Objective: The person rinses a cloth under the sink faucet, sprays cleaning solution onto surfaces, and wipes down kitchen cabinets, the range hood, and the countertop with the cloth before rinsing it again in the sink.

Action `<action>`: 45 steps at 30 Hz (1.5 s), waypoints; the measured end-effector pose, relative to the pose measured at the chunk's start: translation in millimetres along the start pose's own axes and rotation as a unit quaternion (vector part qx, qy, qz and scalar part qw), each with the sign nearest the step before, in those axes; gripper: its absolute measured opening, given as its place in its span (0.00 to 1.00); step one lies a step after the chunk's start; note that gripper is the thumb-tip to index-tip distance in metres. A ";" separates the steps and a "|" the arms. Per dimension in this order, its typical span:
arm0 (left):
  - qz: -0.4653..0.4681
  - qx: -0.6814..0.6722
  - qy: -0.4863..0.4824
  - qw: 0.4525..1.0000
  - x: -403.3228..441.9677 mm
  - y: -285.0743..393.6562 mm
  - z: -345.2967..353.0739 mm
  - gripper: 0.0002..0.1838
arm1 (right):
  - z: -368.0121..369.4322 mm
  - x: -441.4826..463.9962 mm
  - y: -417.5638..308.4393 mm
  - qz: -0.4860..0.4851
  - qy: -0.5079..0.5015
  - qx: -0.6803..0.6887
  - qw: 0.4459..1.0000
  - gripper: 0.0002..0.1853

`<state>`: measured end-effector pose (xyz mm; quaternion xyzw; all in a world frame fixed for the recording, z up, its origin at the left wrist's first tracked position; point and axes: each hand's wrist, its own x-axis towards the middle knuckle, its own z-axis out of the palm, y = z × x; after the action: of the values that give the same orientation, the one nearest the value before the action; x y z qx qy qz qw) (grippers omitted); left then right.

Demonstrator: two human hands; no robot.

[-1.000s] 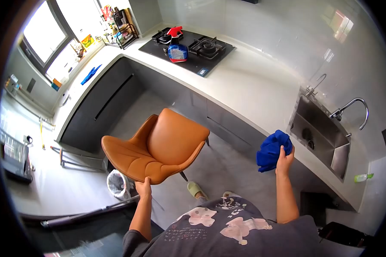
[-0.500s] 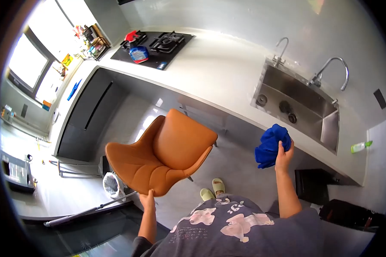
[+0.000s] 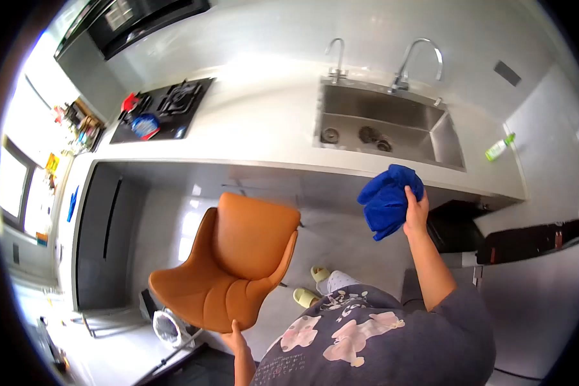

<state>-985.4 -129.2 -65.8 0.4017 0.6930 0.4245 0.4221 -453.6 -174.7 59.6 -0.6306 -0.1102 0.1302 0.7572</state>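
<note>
A brown leather-look chair (image 3: 254, 235) with stitched seams stands on the floor in front of me. My left hand (image 3: 235, 336) grips its near edge, thumb on top and the other fingers mostly hidden beneath. Off to the right, my right hand (image 3: 416, 211) is closed around a bunched blue cloth (image 3: 385, 204). Folds of the cloth hang past the fingers, in front of the counter edge below the sink (image 3: 455, 145).
A white counter (image 3: 257, 122) runs across the back, with a gas hob (image 3: 180, 106) and a blue spray bottle (image 3: 146, 126) on it. A green-and-white bottle (image 3: 499, 148) lies right of the sink. A lined bin (image 3: 168, 329) stands beside the chair.
My view has swung to the right, so the counter and sink sit further left. Both hands keep their holds on the chair and the blue cloth.
</note>
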 end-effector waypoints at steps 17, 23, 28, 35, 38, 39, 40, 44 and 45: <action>0.185 0.385 0.197 0.882 -31.8 84.5 154.6 0.28 | -84.0 268.5 -33.0 0.077 0.050 0.171 0.981 0.25; 0.314 0.329 -0.073 0.887 -5.6 143.3 344.0 0.29 | -111.9 356.7 -8.9 0.134 0.090 0.147 0.976 0.25; 0.177 0.493 -0.123 0.843 -1.4 144.6 432.8 0.40 | -122.5 378.6 -2.0 0.165 0.072 0.194 0.964 0.24; -0.157 0.705 0.288 0.629 -40.2 109.5 243.4 0.51 | -177.2 360.5 15.3 0.193 0.071 0.124 0.971 0.28; -0.333 0.490 0.443 0.673 -65.3 98.0 182.3 0.51 | -167.9 361.5 10.6 0.241 0.089 0.073 0.964 0.30; -0.315 0.304 0.485 0.757 -44.5 24.1 138.7 0.48 | -164.4 367.7 16.0 0.240 0.072 0.067 0.966 0.31; -0.292 0.110 0.530 0.788 -26.8 -37.5 101.0 0.46 | -156.9 373.5 16.6 0.252 0.058 0.059 0.964 0.31; -0.104 0.055 0.383 0.916 -26.2 -26.1 107.7 0.32 | -138.8 402.2 37.7 0.240 -0.025 0.085 0.967 0.31; -0.120 0.017 0.409 0.904 -25.1 -22.1 109.2 0.33 | -130.8 405.5 40.7 0.232 -0.036 0.094 0.968 0.31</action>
<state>-880.7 -132.0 -111.1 0.1135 0.8548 0.4860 0.1422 -30.7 -152.7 -3.0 -0.5598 0.0245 0.3344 0.7577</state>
